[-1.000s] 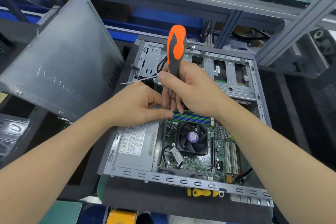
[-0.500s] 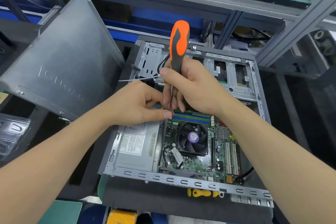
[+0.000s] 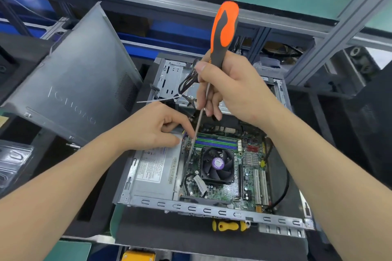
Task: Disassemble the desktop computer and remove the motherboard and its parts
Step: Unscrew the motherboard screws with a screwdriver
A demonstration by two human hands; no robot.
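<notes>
Dark bench mat (image 3: 191, 237), grey computer case (image 3: 191, 207): right hand (image 3: 239, 91) fingers clamped on orange-and-grey screwdriver (image 3: 222, 34) over green motherboard (image 3: 248, 178); left hand (image 3: 152, 129) fingers curled, grip unclear.

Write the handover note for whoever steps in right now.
Right hand grips the orange screwdriver, tip down at the left edge of the motherboard, beside the power supply.
Left hand rests on the power supply, index finger by the shaft; unclear whether it holds anything.
Done: side panel off, propped at left.
Left: motherboard, CPU fan and memory sticks all in the case; yellow screwdriver lies in front.
</notes>
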